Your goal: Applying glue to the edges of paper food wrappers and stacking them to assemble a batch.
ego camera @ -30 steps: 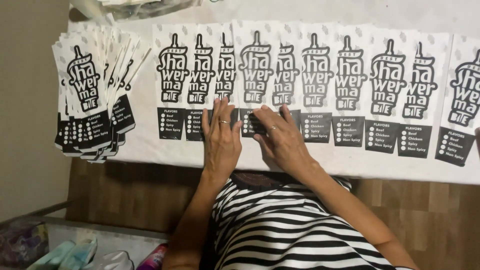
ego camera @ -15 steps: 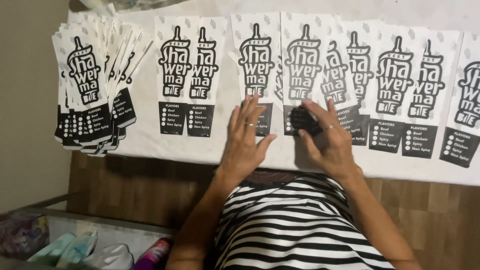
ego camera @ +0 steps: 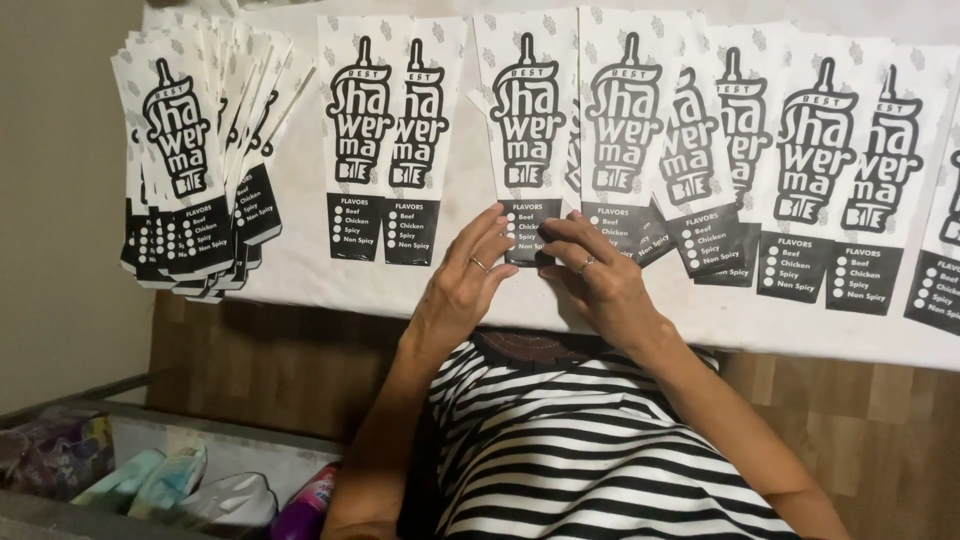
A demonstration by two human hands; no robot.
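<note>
Printed white and black paper sleeves lie in a row on a white-covered table (ego camera: 300, 275). My left hand (ego camera: 465, 285) and my right hand (ego camera: 605, 280) meet at the black bottom end of one middle sleeve (ego camera: 525, 120). The fingertips of both hands pinch its lower edge. Each hand wears a ring. That sleeve lies a little apart from the pair of sleeves (ego camera: 385, 150) to its left, and it touches the overlapping sleeves (ego camera: 640, 130) to its right.
A fanned stack of the same sleeves (ego camera: 185, 170) lies at the table's left end. More sleeves (ego camera: 830, 180) overlap toward the right edge. Below the table's wooden front (ego camera: 250, 360) an open bin (ego camera: 150, 475) holds small packets and a bottle.
My right hand came back left from a sleeve farther right and now joins my left hand at the middle sleeve's bottom edge. The view shifted slightly.
</note>
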